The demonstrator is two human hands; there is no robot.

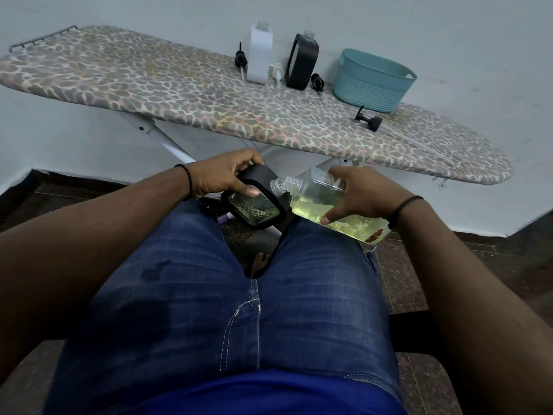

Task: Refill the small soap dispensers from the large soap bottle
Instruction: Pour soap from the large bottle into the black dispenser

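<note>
**A:** Take the ironing board (185, 94) as the marker. What sits in front of it, from the left?

**B:** First the left hand (223, 178), below the board's near edge and over the person's lap. Its fingers and thumb are curled round a black-framed small dispenser (254, 202), which is tipped so its open neck (276, 187) points to the right.

**A:** And to the right of that?

**B:** The large soap bottle (326, 202), clear with yellowish soap lying in its lower side. The right hand (363, 196) grips it round the body, fingers wrapped over the top and thumb underneath. Its long axis runs from lower right up to upper left, so its threaded mouth (290, 182) lies just beside the dispenser's neck, perhaps touching.

**A:** Is soap running across?

**B:** I cannot tell. The soap appears to sit short of the mouth, so I judge the bottle's base must rise further while the two openings stay lined up.

**A:** Anything on the board itself?

**B:** Toward its far edge, a white dispenser (259, 56), then a black dispenser (301, 62), both without their pumps, then a teal basket (372, 80). Loose pump heads lie around them.
</note>
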